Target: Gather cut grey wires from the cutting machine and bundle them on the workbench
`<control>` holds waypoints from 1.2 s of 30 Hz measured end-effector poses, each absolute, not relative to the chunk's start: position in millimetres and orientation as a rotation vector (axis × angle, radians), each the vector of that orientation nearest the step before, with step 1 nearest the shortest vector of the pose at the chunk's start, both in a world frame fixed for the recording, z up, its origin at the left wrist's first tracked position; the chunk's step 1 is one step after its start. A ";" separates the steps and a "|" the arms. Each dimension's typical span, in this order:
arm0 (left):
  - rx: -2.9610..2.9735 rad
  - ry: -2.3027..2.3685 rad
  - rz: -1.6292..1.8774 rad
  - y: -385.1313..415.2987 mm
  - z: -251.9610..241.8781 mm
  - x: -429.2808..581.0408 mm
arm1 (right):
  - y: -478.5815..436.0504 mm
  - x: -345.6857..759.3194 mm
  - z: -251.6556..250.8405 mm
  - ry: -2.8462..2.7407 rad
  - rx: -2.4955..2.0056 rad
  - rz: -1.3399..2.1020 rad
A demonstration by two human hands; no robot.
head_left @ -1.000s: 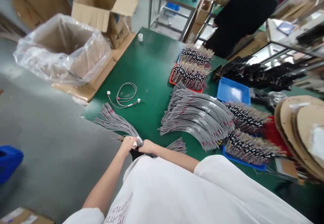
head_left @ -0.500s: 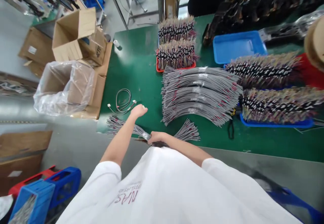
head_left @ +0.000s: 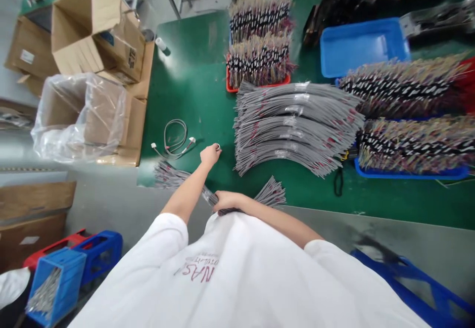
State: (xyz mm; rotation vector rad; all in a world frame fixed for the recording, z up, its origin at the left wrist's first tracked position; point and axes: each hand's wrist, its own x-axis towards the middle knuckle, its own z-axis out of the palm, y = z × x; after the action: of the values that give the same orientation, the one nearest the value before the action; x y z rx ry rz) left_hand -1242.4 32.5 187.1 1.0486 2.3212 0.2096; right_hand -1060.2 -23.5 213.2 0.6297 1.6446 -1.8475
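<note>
My right hand is closed around the middle of a bundle of grey cables, against the front of my shirt. The bundle's two ends fan out left and right along the table's near edge. Beyond it, over the green table, my left hand is closed with a small white ring-shaped thing at its fingertips; its kind is too small to make out. A single looped grey cable with white connectors lies left of that hand. Taped bundles of grey cables are stacked to the right.
Trays of multicoloured wire bundles stand behind the stack, with more at the right. A blue tray is at the back. Left of the table are a plastic-lined carton and an open cardboard box. A white bottle lies far left.
My left hand has moved right, away from the looped cable, and the white ring shows more clearly at its fingertips. My right hand still grips the bundle. The camera view has shifted.
</note>
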 end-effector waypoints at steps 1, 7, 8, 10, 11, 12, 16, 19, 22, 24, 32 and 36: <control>1.058 2.300 0.236 25.2 184.8 -1239.6 | -23.7 -1059.3 213.2 1.658 0.623 -1.858; 1.182 2.175 0.505 -77.4 207.6 -1253.3 | -35.5 -1051.2 222.2 1.510 0.370 -2.140; 1.243 2.132 0.563 -106.4 215.3 -1253.6 | -41.9 -1049.6 227.5 1.504 0.359 -2.169; 1.458 1.946 0.659 -166.6 227.3 -1248.2 | -60.5 -1046.6 241.4 1.519 0.405 -2.208; 1.618 1.792 0.690 -194.2 231.4 -1242.9 | -72.5 -1045.0 249.7 1.528 0.454 -2.226; 1.750 1.663 0.707 -217.8 234.8 -1236.5 | -85.9 -1043.1 258.9 1.536 0.517 -2.241; 1.948 1.514 0.750 -264.3 255.4 -1207.3 | -143.6 -1027.7 304.2 1.586 0.781 -2.211; 2.019 1.367 0.811 -270.1 280.4 -1185.4 | -183.5 -1002.7 344.8 1.610 0.973 -2.186; 2.203 1.202 0.929 -276.6 298.2 -1157.1 | -219.8 -965.5 380.7 1.607 1.168 -2.207; 2.360 1.091 0.999 -281.3 304.1 -1131.9 | -242.3 -935.0 397.3 1.618 1.279 -2.237; 2.322 0.638 0.761 -275.8 346.2 -969.8 | -336.2 -762.1 408.4 1.878 1.743 -2.341; 2.354 0.348 0.339 -274.6 357.7 -834.3 | -392.8 -653.4 391.8 1.874 2.114 -2.360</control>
State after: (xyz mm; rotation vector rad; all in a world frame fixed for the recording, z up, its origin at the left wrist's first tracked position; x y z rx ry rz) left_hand -834.3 -274.6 357.7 2.3543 0.3476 0.3387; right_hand -653.4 -392.8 391.8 2.1140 1.8742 -2.3597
